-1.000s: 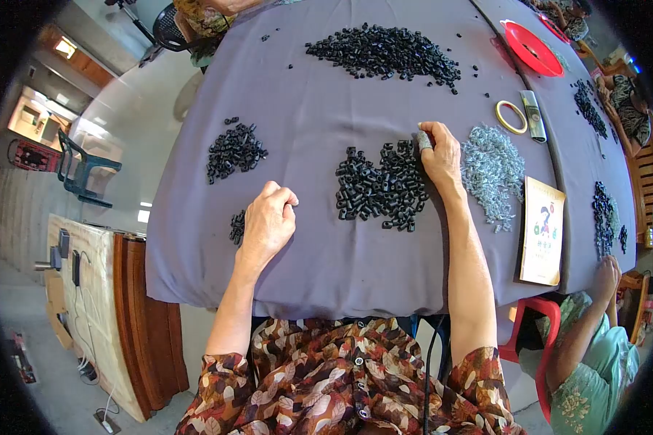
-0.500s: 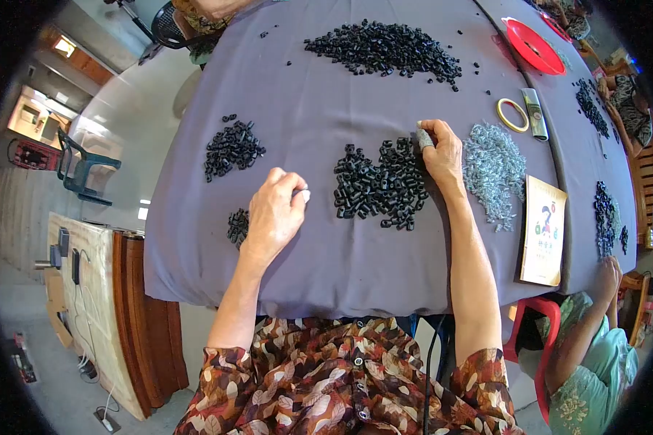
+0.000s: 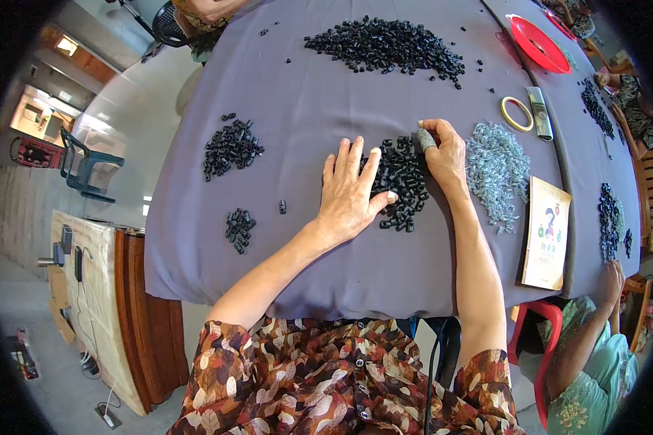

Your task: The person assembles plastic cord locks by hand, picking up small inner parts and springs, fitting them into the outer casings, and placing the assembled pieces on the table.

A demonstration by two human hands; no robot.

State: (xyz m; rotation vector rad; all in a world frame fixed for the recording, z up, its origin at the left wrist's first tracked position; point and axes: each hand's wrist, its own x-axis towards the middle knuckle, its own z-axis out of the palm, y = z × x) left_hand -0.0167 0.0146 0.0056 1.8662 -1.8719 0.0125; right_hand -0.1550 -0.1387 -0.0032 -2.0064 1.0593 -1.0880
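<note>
My left hand (image 3: 350, 190) lies flat with its fingers spread over the left part of a pile of small black plastic pieces (image 3: 403, 181), hiding some of them. At the pile's right edge is my right hand (image 3: 446, 156), its fingers curled together and a grey wrap (image 3: 426, 138) around one digit. Whatever its fingertips hold is too small to make out. A single black piece (image 3: 282, 207) lies left of my left hand. Two smaller black heaps, an upper one (image 3: 232, 150) and a lower one (image 3: 239, 230), sit further left. Close to my right wrist is a heap of clear plastic pieces (image 3: 498, 174).
A large black heap (image 3: 384, 47) lies at the far side of the grey cloth (image 3: 305, 279). To the right are a booklet (image 3: 546, 235), a tape roll (image 3: 516, 114), a flat packet (image 3: 540, 114) and a red plate (image 3: 539, 45). Another person's hand (image 3: 611, 283) is at the right edge.
My left hand has moved right from beside the small heap and opened onto the middle pile. A single black piece now lies where it was. My right hand has barely moved.
</note>
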